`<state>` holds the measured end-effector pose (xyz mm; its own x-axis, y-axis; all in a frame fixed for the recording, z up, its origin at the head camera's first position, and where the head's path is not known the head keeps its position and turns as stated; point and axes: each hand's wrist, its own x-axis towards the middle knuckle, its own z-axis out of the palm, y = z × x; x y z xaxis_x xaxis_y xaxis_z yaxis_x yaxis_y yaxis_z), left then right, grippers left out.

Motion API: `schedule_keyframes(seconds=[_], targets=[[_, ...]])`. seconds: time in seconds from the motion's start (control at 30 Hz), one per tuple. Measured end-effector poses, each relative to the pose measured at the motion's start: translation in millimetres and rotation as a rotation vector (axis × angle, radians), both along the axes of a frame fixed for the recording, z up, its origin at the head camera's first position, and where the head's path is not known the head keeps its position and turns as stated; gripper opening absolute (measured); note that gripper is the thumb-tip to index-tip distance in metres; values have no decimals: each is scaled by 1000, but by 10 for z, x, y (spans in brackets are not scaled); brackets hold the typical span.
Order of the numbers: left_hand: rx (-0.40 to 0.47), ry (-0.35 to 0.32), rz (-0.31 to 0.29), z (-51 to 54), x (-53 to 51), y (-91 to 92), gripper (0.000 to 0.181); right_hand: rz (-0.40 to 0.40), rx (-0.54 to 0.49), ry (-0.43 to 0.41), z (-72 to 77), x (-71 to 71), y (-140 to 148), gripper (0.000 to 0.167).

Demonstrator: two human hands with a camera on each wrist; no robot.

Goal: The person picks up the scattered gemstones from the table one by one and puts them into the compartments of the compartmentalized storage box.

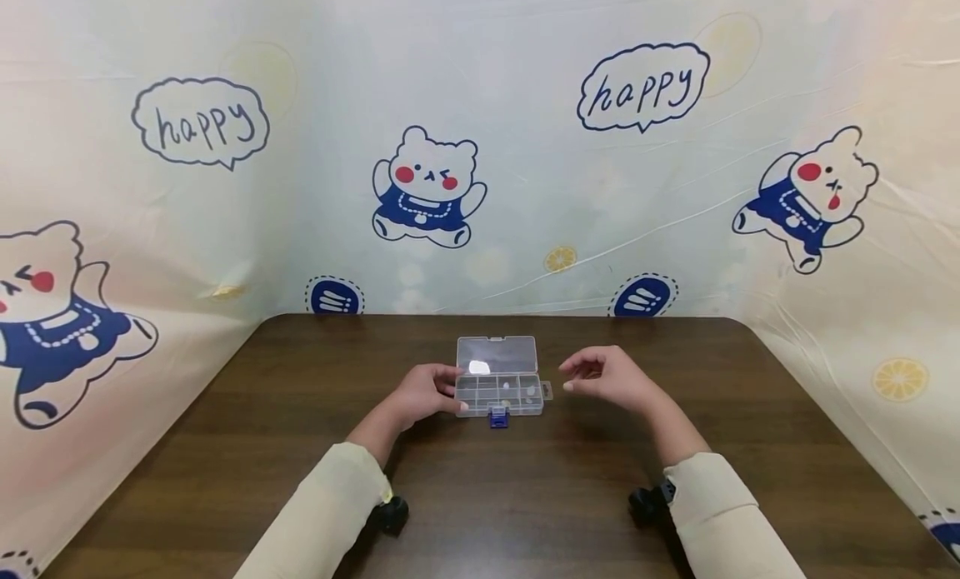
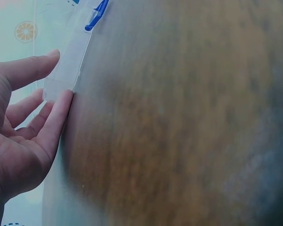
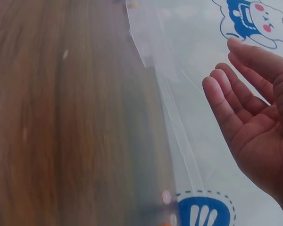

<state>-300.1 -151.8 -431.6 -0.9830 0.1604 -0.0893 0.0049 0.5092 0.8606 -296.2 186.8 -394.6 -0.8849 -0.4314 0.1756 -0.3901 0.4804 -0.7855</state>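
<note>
A clear plastic compartment box [image 1: 517, 411] stands on the table with its transparent lid [image 1: 510, 354] raised at the back. At its front hangs a blue latch [image 1: 498, 419]. Small whitish pieces [image 1: 530, 391] lie in compartments toward its right side; their kind is too small to tell. My left hand [image 1: 423, 391] holds the box's left end, thumb at the front corner and fingers behind, as the left wrist view also shows. Just right of the box, my right hand [image 1: 607, 381] hovers apart from it, fingers loosely bent, with nothing visible in them.
The dark brown wooden table [image 1: 525, 487] reaches back to a printed cloth [image 1: 510, 62] that surrounds it on the far side and both flanks. A black wrist camera [image 1: 393, 516] sits under the left sleeve, and another camera [image 1: 647, 506] under the right.
</note>
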Motion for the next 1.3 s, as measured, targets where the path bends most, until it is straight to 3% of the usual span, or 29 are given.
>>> schedule_keyframes(seconds=[0.27,0.67,1.0,1.3], targets=[[7,-8,-1,14,-14,-4,59,-30,-14,-11,24,57,239,28],[31,-5,-2,-20,-11,-2,61,-91,-44,-116,45,123,577,36],[33,-12,0,-16,14,10,61,-117,20,-61,8,147,831,38],[48,-6,-8,-12,11,8,61,-120,17,-67,-33,117,1037,41]])
